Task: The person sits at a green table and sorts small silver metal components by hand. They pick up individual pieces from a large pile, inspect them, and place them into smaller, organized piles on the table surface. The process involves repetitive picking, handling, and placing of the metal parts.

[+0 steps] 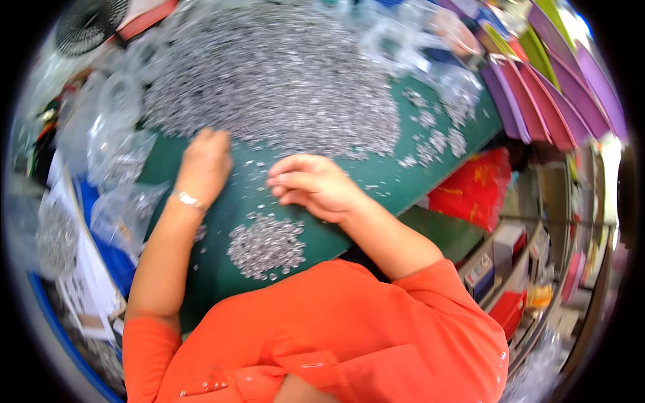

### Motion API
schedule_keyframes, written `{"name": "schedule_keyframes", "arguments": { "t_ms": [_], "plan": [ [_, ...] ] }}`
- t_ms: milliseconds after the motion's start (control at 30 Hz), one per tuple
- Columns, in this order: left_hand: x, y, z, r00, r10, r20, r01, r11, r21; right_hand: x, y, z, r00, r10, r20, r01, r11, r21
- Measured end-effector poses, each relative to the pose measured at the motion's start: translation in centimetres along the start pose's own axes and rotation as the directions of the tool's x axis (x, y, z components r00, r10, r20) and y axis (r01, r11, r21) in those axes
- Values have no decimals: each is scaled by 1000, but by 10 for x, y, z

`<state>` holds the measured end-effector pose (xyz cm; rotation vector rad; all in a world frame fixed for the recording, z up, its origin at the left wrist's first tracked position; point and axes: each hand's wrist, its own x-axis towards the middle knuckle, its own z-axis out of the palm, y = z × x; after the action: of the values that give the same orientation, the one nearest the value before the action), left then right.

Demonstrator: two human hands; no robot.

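Green table (403, 181) bears a big far pile (275, 74) of metal bits; left hand (203, 164) touches its near edge, fingers curled, right hand (312, 185) loosely closed beside it, above a small near heap (265, 245).

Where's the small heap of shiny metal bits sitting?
In the head view, the small heap lies on the green mat, near the person, between the forearms, below the right hand.

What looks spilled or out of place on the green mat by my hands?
Nothing looks damaged. Small silver metal pieces lie in a large heap at the far side of the green mat, a smaller heap near you, and loose strays scattered between, around the left hand and right hand. Small clusters sit apart at the right.
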<state>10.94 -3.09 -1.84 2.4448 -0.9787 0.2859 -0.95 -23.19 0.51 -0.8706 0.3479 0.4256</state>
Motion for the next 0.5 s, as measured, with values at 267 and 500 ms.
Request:
{"name": "schedule_keyframes", "arguments": {
  "t_ms": [267, 500],
  "plan": [
    [3, 45, -31, 1000, -14, 9, 16, 952, -305, 8, 14, -2, 990, 70, 120, -102, 952, 289],
    [1, 97, -36, 991, 135, 3, -119, 886, -448, -18, 4, -19, 1000, -5, 26, -3, 954, 300]
  ]
}}
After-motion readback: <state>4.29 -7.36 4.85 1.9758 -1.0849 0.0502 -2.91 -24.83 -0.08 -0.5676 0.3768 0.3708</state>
